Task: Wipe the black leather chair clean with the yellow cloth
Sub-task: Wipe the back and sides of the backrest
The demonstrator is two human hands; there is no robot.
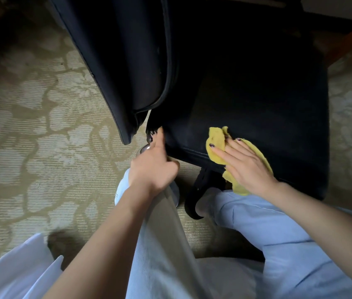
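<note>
Black leather chair (257, 93): fills the upper centre and right of the frame, the padded backrest (127, 61) slanting down from the upper left, the flat seat (267, 126) spreading to the right.

Crumpled yellow cloth (216, 145): lies on the near edge of the seat, right of centre; its lower end hangs over the edge.

Right hand (246, 167): rests flat on the cloth, fingers straight and slightly spread, palm pressing it to the leather. Nothing is clasped.

Left hand (153, 169): at centre, at the seat's near left corner. The thumb lies straight up along the corner and the fingers are curled against the seat's edge, holding the chair.

Curved black chair base leg (194, 197): shows below the seat edge, between the two forearms.

Beige carpet with a pale floral pattern (41, 126): covers the left half of the frame.

Light blue trousers (278, 234) occupy the lower centre and right; a white garment (9, 272) sits in the lower left corner
</note>
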